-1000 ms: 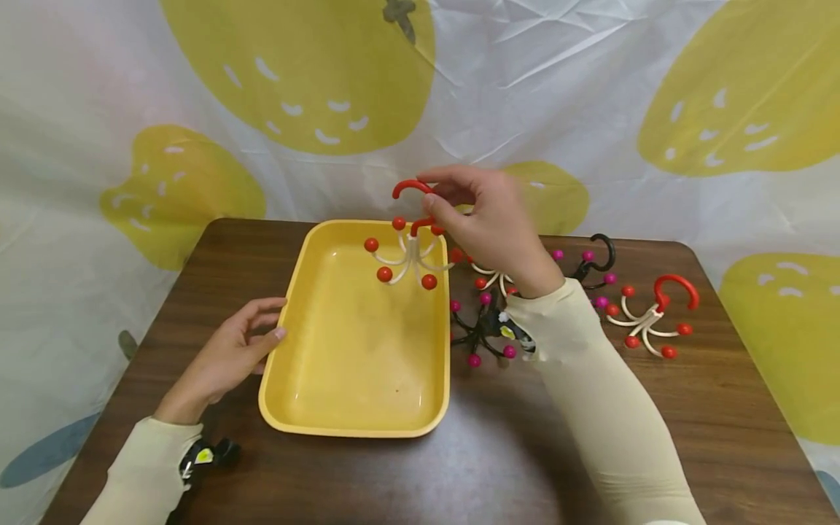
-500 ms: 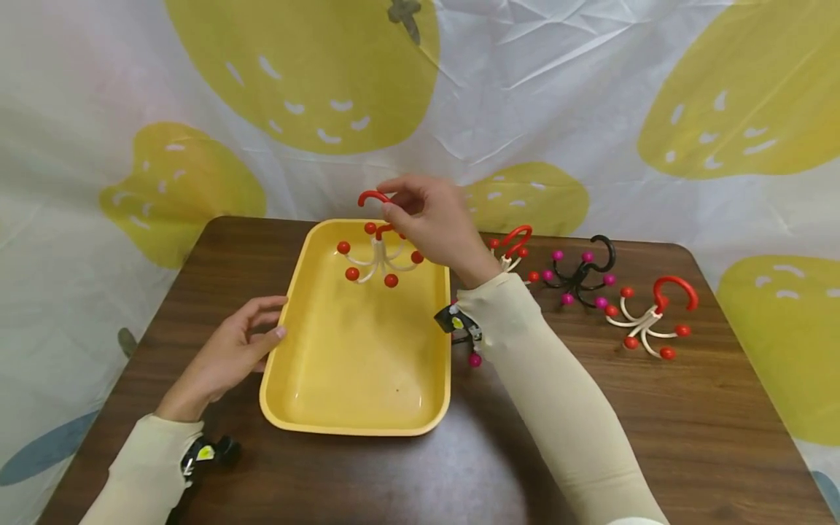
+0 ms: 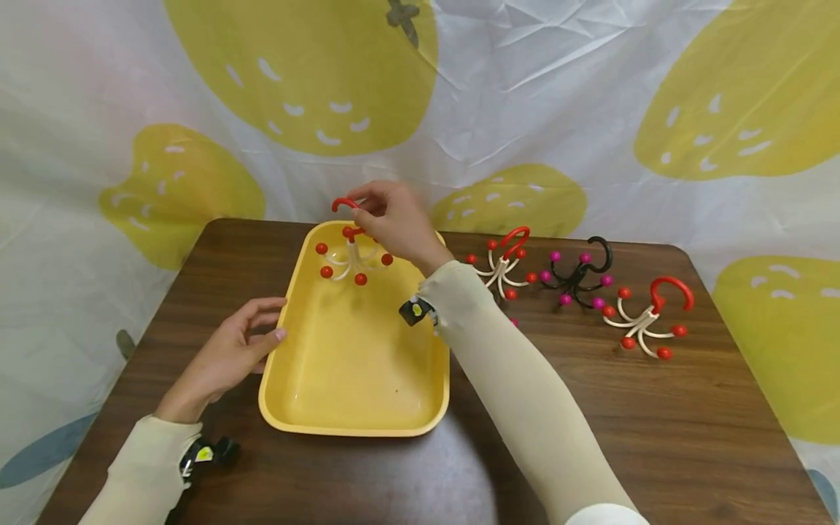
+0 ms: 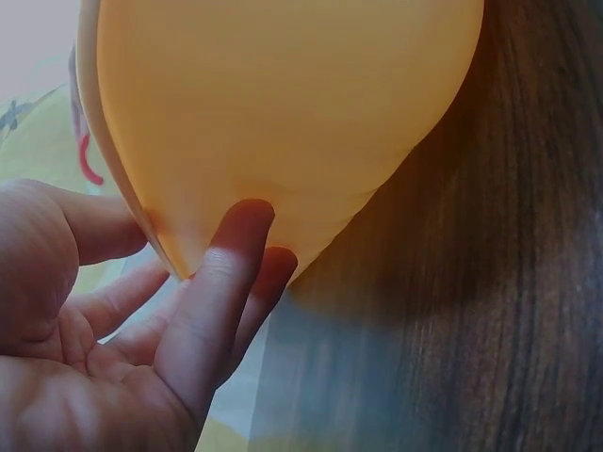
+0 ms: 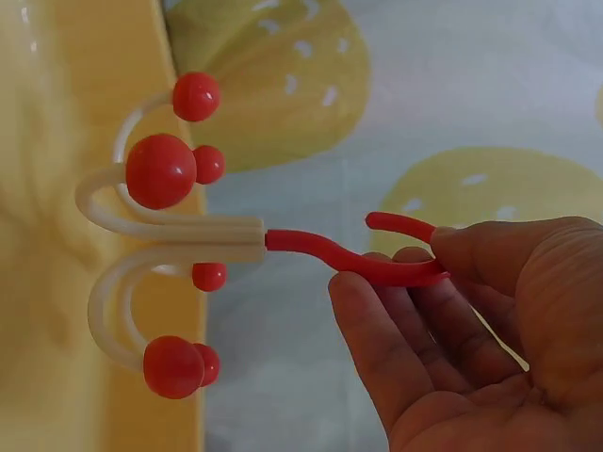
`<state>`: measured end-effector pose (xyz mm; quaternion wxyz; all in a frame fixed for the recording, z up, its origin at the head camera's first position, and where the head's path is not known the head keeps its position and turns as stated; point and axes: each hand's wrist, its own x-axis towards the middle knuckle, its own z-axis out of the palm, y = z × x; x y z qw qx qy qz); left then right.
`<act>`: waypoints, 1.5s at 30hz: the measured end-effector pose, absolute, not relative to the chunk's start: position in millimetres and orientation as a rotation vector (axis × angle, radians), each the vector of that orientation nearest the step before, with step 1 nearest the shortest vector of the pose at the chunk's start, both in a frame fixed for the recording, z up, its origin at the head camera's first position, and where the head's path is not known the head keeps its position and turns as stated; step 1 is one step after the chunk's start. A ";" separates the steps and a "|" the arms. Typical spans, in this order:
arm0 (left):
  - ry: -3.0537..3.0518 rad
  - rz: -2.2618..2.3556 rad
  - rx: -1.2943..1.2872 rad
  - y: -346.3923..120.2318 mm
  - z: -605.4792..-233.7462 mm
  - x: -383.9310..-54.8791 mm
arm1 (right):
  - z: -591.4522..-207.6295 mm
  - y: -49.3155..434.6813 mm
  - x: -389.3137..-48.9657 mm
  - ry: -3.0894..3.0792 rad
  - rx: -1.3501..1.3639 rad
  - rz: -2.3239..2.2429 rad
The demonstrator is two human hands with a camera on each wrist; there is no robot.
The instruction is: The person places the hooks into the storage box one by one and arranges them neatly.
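My right hand (image 3: pixel 394 222) pinches the red hook of a white multi-arm hook hanger (image 3: pixel 353 255) with red ball tips. It hangs upright over the far part of a yellow plastic tray (image 3: pixel 348 364), hook uppermost. In the right wrist view, thumb and fingers close on the red hook (image 5: pixel 330 254), and the hanger's curved white arms (image 5: pixel 104 311) spread below it. My left hand (image 3: pixel 230 354) holds the tray's left side, with the thumb at the rim. The left wrist view shows fingertips (image 4: pixel 247 221) against the tray's outer wall (image 4: pixel 311 94).
Right of the tray on the wooden table (image 3: pixel 623 437) stand a red-and-white hanger (image 3: pixel 502 270), a black hanger (image 3: pixel 577 281) with pink balls, and another red-and-white hanger (image 3: pixel 646 321). My right forearm mostly hides one more black hanger. A lemon-print cloth (image 3: pixel 525 87) hangs behind.
My right hand has carried the hanger leftward, from the tray's right edge to over its far left part. The left hand stays at the tray's side.
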<state>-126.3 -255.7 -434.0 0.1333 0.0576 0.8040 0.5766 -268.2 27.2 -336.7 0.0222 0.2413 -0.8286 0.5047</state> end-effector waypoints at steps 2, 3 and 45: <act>2.316 1.675 0.167 -255.3 -435.4 -126.6 | -344.0 25.4 -271.9 -2.593 0.723 1.572; 2.309 1.676 0.167 -255.1 -436.3 -126.6 | -348.2 24.7 -273.8 -2.605 0.705 1.577; 2.334 1.650 0.153 -261.5 -433.1 -125.5 | -363.2 11.1 -271.6 -2.711 0.725 1.527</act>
